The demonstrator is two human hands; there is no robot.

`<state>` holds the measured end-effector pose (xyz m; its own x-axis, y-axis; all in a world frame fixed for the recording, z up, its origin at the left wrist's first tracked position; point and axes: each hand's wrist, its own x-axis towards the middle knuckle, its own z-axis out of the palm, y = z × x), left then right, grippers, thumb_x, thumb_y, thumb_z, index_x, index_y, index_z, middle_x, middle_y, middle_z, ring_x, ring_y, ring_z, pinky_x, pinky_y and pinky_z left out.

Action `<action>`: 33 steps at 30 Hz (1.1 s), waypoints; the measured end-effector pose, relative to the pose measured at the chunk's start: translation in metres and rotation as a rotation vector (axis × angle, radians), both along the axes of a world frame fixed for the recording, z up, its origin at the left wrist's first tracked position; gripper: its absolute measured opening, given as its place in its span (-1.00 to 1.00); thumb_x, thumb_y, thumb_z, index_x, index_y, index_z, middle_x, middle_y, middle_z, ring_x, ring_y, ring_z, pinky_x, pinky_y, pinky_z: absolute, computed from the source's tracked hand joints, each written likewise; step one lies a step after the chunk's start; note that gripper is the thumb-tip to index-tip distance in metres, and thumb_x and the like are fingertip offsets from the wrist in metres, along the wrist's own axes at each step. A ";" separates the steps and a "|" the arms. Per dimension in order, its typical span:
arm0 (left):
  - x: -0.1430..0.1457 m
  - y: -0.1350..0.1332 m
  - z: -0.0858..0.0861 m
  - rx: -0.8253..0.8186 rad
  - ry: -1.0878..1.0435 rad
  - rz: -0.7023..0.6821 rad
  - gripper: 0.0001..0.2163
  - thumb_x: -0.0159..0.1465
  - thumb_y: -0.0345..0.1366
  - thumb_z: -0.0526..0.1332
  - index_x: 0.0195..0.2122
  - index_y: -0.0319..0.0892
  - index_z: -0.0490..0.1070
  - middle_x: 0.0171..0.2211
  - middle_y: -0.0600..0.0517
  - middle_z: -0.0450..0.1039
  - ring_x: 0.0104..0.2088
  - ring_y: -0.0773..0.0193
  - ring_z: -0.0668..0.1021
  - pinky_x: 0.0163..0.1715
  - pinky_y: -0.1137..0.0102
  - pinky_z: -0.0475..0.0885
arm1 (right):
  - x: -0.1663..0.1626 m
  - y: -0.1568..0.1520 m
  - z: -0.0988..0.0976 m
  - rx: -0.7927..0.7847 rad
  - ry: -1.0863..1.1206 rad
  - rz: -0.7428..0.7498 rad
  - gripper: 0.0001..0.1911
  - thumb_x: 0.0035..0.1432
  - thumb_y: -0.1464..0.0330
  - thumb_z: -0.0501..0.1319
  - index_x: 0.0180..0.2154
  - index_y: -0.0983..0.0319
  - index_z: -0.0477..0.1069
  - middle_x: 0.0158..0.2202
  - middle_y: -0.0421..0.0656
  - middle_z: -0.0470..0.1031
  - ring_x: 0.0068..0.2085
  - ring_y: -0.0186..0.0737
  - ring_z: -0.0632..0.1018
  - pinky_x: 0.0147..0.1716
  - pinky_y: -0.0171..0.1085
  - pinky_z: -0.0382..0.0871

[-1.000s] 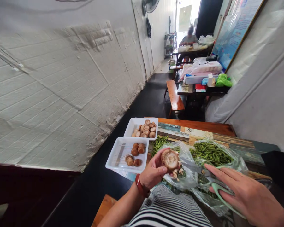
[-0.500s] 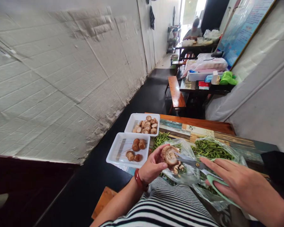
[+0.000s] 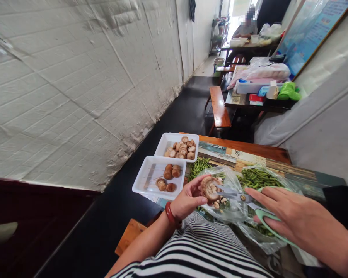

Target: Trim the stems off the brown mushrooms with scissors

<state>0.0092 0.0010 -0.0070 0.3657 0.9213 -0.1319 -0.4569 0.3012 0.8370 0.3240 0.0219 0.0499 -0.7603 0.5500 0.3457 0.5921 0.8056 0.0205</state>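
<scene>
Between the thumb and fingers of my left hand is a brown mushroom, its pale underside turned to the right. My right hand grips a pair of scissors with light green handles. The blades reach to the mushroom's underside and look slightly parted. Below the mushroom, a clear plastic bag holds pale mushroom pieces. Left of my hands, one white tray contains brown mushroom caps on skewers. Behind it, another white tray holds loose mushrooms.
Green pods lie in a plastic bag on the wood-patterned table, with more green pods beside the trays. A wooden bench and a loaded table stand farther back. A person sits at the far table.
The camera view has shifted slightly, so the background sits a bit lower left to right differently. Both hands keep their hold, with the scissor blades still at the mushroom's underside.
</scene>
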 end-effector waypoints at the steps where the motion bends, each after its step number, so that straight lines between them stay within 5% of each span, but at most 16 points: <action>1: 0.000 -0.001 0.000 0.004 0.002 0.000 -0.24 0.02 -0.24 0.60 0.28 -0.04 0.44 0.23 -0.18 0.48 -0.10 0.10 0.65 -0.18 0.35 0.57 | 0.000 0.002 0.000 0.001 -0.005 0.010 -0.60 0.33 0.35 0.14 0.16 0.21 0.46 -0.25 -0.13 0.63 -0.32 -0.17 0.66 -0.38 -0.22 0.53; 8: 0.001 -0.006 0.001 0.027 0.050 0.027 -0.22 0.05 -0.23 0.59 0.32 -0.06 0.42 0.24 -0.19 0.49 0.08 -0.01 0.62 0.05 0.23 0.52 | -0.004 0.005 -0.010 0.072 0.009 0.031 -0.63 0.29 0.42 0.11 0.10 0.22 0.45 -0.29 -0.14 0.61 -0.33 -0.19 0.65 -0.37 -0.24 0.53; 19: 0.004 -0.010 0.009 0.034 0.086 0.043 -0.27 0.06 -0.23 0.58 0.28 -0.06 0.46 0.22 -0.17 0.52 0.15 -0.04 0.58 0.19 0.15 0.43 | 0.002 -0.006 -0.058 0.013 -0.047 -0.037 -0.42 0.08 0.59 0.13 0.14 0.18 0.42 -0.21 -0.15 0.64 -0.28 -0.21 0.66 -0.34 -0.27 0.54; 25: 0.005 -0.007 0.010 0.004 0.038 0.043 -0.29 0.06 -0.18 0.58 0.26 -0.10 0.48 0.10 -0.19 0.58 -0.08 0.06 0.65 -0.15 0.31 0.55 | 0.001 -0.010 -0.073 0.088 -0.003 -0.082 -0.46 0.13 0.59 0.10 0.14 0.21 0.42 -0.22 -0.11 0.64 -0.31 -0.17 0.64 -0.37 -0.22 0.50; 33: 0.007 -0.007 0.023 -0.045 -0.022 -0.025 -0.36 0.12 -0.13 0.54 0.22 -0.14 0.50 0.06 -0.21 0.59 -0.18 0.13 0.69 -0.32 0.44 0.53 | 0.003 -0.006 -0.045 0.148 0.022 -0.018 -0.51 0.24 0.53 0.07 0.19 0.25 0.37 -0.27 -0.17 0.61 -0.32 -0.22 0.63 -0.34 -0.22 0.48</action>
